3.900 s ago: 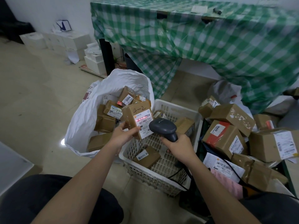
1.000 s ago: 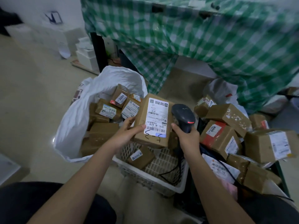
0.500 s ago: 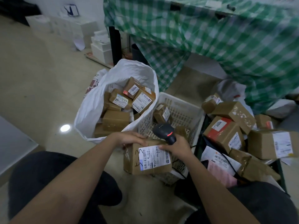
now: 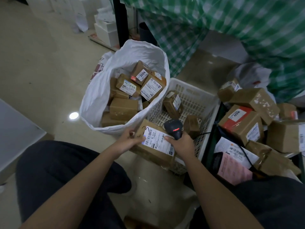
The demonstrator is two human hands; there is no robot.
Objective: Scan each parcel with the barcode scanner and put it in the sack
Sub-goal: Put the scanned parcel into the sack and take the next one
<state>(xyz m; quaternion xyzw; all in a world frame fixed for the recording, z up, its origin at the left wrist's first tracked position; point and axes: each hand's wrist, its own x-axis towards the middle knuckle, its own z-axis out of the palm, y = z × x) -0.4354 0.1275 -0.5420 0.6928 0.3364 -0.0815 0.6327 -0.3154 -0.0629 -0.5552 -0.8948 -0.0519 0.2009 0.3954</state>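
Two hands (image 4: 130, 140) (image 4: 181, 143), one parcel (image 4: 155, 146), one scanner (image 4: 174, 128).

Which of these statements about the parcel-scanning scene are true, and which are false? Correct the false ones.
1. The right hand holds the scanner. True.
2. The sack is empty. False: it holds several parcels.
3. The left hand grips the labelled parcel. True.
4. The basket is black. False: it is white.
5. The held parcel lies inside the sack. False: it is held outside it, at the basket's near corner.
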